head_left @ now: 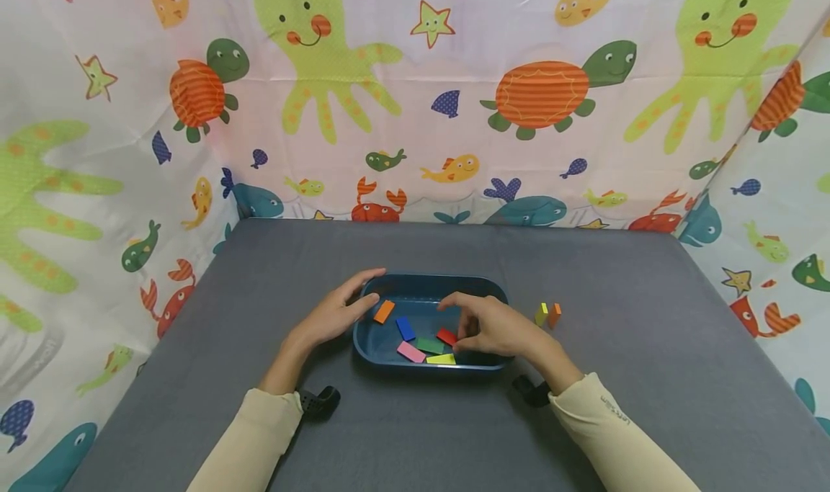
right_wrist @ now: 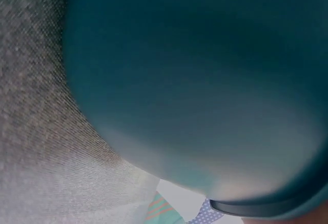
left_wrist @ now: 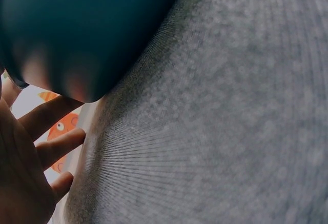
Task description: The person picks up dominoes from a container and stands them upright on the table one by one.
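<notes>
A dark blue tray (head_left: 431, 368) with rounded corners stands on the grey cloth. My left hand (head_left: 337, 310) holds its left end, thumb over the rim and fingers along the outside; the left wrist view shows these fingers spread. Over the tray's right half is my right hand (head_left: 496, 326), its thumb tip and curled fingers at the right end of a red block (head_left: 447, 336). Whether they pinch it is hidden. Around it in the tray lie an orange block (head_left: 384, 312), a blue block (head_left: 405, 328), a green block (head_left: 429, 346), a pink block (head_left: 411, 352) and a yellow block (head_left: 441, 359).
Right of the tray, another yellow block (head_left: 541, 314) and another orange block (head_left: 554, 315) stand upright side by side on the grey cloth (head_left: 428, 434). A curtain (head_left: 415, 132) printed with sea animals surrounds the back and sides.
</notes>
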`<state>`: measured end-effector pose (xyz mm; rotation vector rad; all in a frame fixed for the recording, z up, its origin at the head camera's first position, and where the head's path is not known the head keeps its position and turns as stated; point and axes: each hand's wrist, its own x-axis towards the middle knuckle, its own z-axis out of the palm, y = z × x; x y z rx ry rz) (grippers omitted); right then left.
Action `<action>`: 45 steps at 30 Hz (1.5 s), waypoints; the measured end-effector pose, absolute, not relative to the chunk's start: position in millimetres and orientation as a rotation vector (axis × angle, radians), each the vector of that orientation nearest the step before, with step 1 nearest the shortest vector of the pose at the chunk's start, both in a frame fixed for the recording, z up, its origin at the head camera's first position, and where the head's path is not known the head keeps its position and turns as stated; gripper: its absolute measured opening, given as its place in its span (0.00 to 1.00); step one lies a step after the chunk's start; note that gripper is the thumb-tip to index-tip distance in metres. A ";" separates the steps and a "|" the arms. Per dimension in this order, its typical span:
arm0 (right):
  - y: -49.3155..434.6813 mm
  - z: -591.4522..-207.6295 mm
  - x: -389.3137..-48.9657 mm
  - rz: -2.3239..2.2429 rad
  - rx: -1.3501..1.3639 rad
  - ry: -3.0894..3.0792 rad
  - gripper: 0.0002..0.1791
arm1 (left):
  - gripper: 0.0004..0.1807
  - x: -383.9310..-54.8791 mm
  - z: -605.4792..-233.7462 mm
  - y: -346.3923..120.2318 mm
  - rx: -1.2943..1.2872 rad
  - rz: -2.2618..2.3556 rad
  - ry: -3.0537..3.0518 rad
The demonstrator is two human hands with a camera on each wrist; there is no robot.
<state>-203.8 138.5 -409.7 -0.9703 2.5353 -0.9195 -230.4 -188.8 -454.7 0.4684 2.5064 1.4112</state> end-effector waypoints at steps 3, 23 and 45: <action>138.8 -409.0 -202.8 -0.862 -1.000 2.529 0.34 | 0.28 -230.4 -455.3 -189.0 0.489 1.415 2.506; 130.2 -408.8 -206.6 -0.749 -0.924 2.574 0.33 | 0.28 -229.6 -454.3 -190.7 0.514 1.431 2.478; 116.4 -419.4 -221.9 -0.752 -0.890 2.608 0.34 | 0.26 -229.9 -453.7 -189.5 0.458 1.428 2.482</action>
